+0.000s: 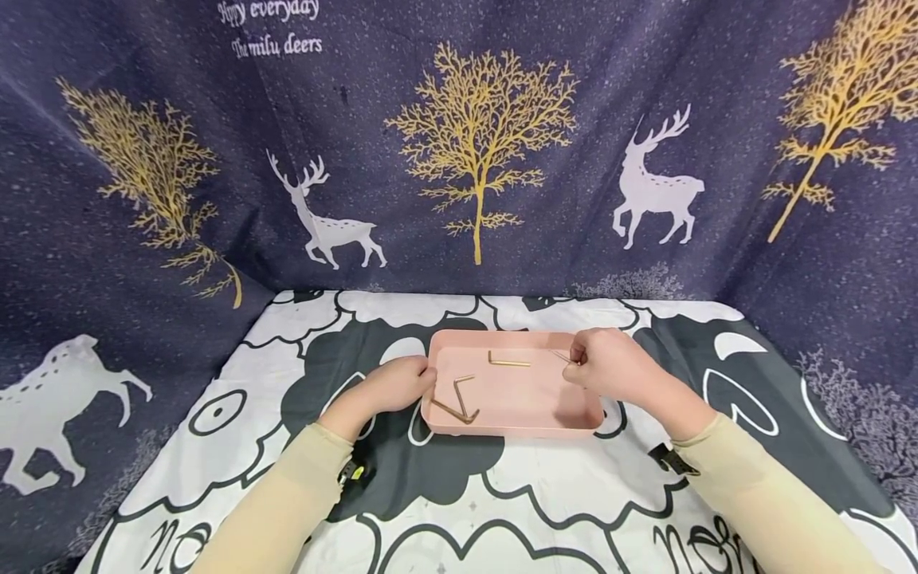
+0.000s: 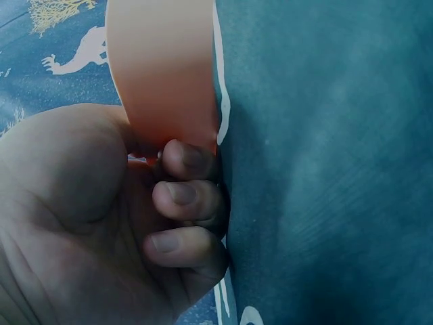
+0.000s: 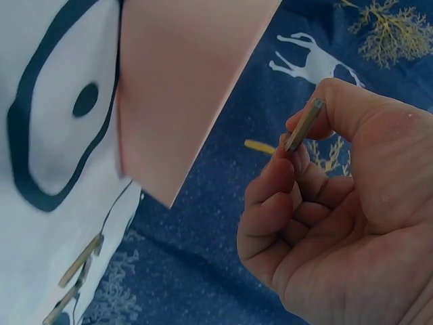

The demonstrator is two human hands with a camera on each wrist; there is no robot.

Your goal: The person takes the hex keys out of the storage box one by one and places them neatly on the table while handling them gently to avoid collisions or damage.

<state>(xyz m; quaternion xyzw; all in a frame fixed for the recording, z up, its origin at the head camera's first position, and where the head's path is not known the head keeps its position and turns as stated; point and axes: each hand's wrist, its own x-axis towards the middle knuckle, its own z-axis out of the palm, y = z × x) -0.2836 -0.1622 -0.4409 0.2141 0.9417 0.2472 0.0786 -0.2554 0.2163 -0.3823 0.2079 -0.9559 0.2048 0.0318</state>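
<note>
A pink tray (image 1: 527, 399) lies on the patterned cloth. My left hand (image 1: 398, 383) grips its left end, fingers curled at the wall (image 2: 169, 74) in the left wrist view. Inside the tray are one L-shaped hex key (image 1: 511, 364) toward the back, a second hex key (image 1: 459, 391) at the left and a larger hex key (image 1: 453, 412) at the front left corner. Over the right end, my right hand (image 1: 610, 363) pinches another hex key (image 3: 306, 125) between thumb and fingers. Most of that key is hidden by the fingers.
Brass-coloured rods (image 3: 80, 261) lie on the cloth in the right wrist view; the head view does not show them. A dark blue curtain (image 1: 516, 295) with deer and trees hangs behind the table. The black-and-white tablecloth (image 1: 552, 494) spreads around the tray.
</note>
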